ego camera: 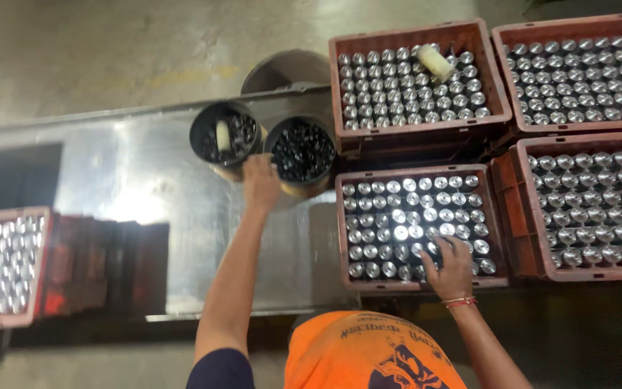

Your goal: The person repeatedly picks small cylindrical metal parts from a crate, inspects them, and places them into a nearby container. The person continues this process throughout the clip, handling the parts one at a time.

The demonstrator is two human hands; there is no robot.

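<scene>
Crates of bright metal cylinders, standing on end in packed rows, with two round dark tubs beside them on a steel table (131, 180). Near crate (420, 284): full or close to it, rows tight across; the right hand (449, 268) lies on its lower right corner, fingers spread flat over the cylinder tops (404, 234), not closed round any one, so nothing is lifted out as yet. Right tub (302, 151): heaped with small dark pieces, too fine to identify; the left hand (260, 180) is at its near rim, between the two tubs, fingers curled, but whether it grips the rim or holds a piece cannot be told. Left tub (226, 135): also holds dark pieces, with one pale stubby item standing among them. Far crate (415, 122): full, with a pale roll (435, 63) lying across the tops at the back. Two further crates (577, 72) to the right, both filled in even rows, untouched by either hand. One more crate (5, 266) at the far left edge of the table, likewise filled. Progress, judged from the layout: no crate shows gaps or an emptied section, and no cylinder visibly differs from its neighbours, so the handling appears to be at an early stage, with most crates left to deal with.
</scene>
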